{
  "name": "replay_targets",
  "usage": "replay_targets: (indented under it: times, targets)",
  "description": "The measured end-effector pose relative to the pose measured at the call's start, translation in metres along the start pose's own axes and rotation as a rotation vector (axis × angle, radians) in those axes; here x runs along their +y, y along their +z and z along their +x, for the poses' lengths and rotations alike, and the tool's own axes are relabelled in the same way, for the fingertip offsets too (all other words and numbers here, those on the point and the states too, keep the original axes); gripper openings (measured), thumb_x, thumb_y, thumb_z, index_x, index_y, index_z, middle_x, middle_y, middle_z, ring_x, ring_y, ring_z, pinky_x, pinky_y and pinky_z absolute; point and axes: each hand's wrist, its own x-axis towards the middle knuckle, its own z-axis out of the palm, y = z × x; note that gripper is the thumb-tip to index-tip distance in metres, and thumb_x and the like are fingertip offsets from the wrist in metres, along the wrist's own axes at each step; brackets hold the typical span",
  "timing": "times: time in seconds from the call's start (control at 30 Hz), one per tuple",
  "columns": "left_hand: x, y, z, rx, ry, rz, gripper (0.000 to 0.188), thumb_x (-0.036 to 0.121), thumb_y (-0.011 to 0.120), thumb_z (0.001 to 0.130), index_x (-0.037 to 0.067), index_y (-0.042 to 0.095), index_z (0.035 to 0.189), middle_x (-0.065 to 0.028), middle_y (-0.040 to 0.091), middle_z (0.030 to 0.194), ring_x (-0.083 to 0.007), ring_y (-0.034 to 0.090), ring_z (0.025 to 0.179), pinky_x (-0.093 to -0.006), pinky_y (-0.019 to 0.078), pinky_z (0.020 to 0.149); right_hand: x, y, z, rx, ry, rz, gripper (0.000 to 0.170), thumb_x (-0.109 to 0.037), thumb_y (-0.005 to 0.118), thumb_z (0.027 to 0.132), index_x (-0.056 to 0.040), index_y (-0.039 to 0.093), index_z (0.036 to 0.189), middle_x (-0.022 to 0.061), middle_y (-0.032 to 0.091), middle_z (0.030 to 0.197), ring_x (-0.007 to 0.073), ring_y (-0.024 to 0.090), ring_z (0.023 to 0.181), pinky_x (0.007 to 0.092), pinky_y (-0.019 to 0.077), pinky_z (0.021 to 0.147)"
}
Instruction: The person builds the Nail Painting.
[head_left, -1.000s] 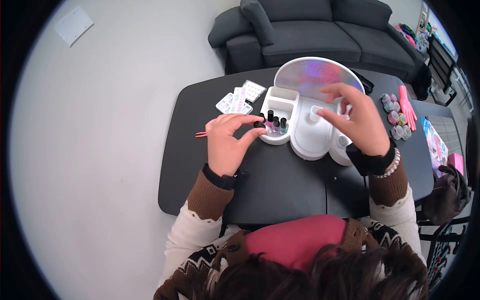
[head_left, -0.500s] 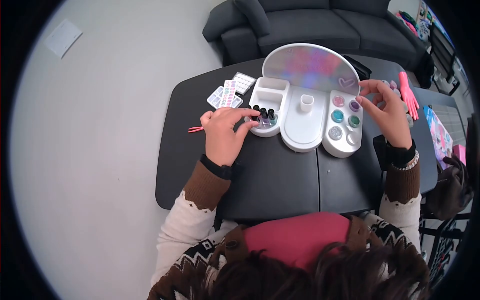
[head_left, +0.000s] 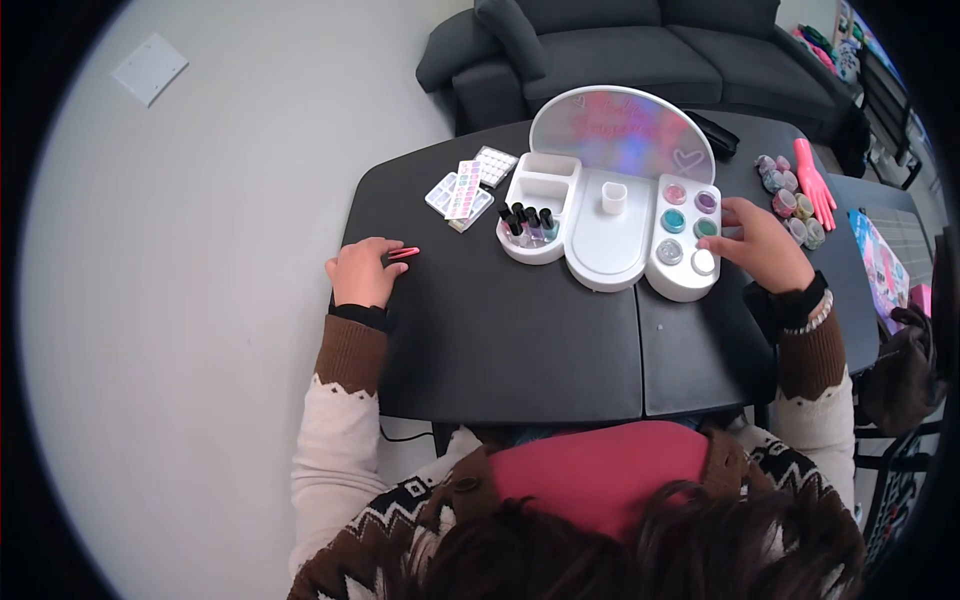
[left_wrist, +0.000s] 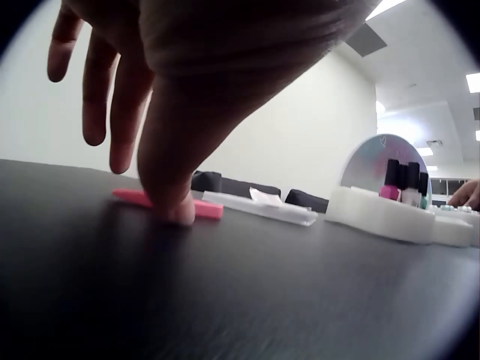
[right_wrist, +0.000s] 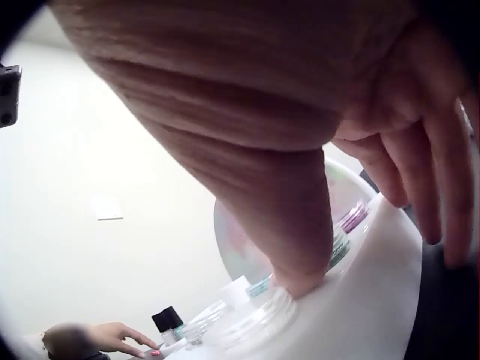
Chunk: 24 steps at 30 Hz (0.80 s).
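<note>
My left hand point(head_left: 360, 275) is low over the table at the left, its thumb tip touching the pink tweezers point(left_wrist: 208, 210). In the left wrist view the other fingers hang loosely beyond them. Across the table, my right hand point(head_left: 768, 250) rests at the right edge of a white vanity-shaped tray point(head_left: 655, 283). Its thumb lies on top beside the small glitter pots point(head_left: 674, 220), and its fingers reach down the outer side. Several nail polish bottles point(head_left: 532, 226) with black caps stand in the tray's left section.
Left of the tray lie white cases point(head_left: 495, 166) and a sticker sheet point(head_left: 463, 190). More small pots point(head_left: 784, 204) and a pink model hand point(head_left: 815, 188) sit at the table's right. A grey sofa point(head_left: 630, 70) stands behind the table point(head_left: 520, 340).
My left hand has left the nail polish bottles and moved left to the tweezers. My right hand has gone from above the tray to its right edge.
</note>
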Motion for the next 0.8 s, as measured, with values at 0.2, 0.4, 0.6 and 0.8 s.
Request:
replay_targets:
  times: [0.2,0.4,0.6,0.8]
  targets:
    - [-0.011,0.002,-0.005,0.038,0.152,0.057,0.020,0.021,0.087,0.090,0.018,0.085,0.109,-0.0058,0.077,0.136,-0.0285,0.068,0.126,-0.0502,0.0435,0.108,0.005,0.003,0.032,-0.189,-0.032,0.249,0.070,-0.021,0.086,0.095,0.0066,0.055,0.151,0.0248,0.072,0.135,0.0305,0.074,0.113,0.0399,0.0597,0.095]
    - [0.033,-0.036,-0.029,0.080,0.209,-0.505,0.010,0.017,0.084,0.093,0.013,0.082,0.102,-0.0049,0.081,0.118,-0.0261,0.073,0.115,-0.0480,0.0422,0.110,-0.026,0.003,0.015,0.464,-0.521,-0.268,0.056,-0.008,0.079,0.094,-0.0035,0.061,0.147,0.0205,0.073,0.134,0.0361,0.073,0.116,0.0430,0.0583,0.100]
    - [0.135,-0.081,-0.062,0.166,0.595,-0.498,0.010,0.017,0.082,0.095,0.017,0.083,0.105,0.0038,0.082,0.102,-0.0162,0.071,0.098,-0.0403,0.0355,0.109,-0.136,0.026,-0.041,0.085,-0.757,0.168,0.025,-0.009,0.081,0.093,-0.0086,0.079,0.118,0.0132,0.079,0.102,0.0320,0.074,0.089,0.0420,0.0592,0.079]
    - [0.144,-0.065,-0.042,0.112,0.639,-0.511,0.019,0.020,0.086,0.092,0.016,0.081,0.111,0.0012,0.080,0.107,-0.0173,0.071,0.103,-0.0430,0.0338,0.111,-0.146,0.054,-0.022,0.033,-0.666,0.156,0.009,-0.012,0.080,0.094,-0.0051,0.076,0.099,0.0128,0.074,0.090,0.0347,0.073,0.087,0.0455,0.0578,0.076]
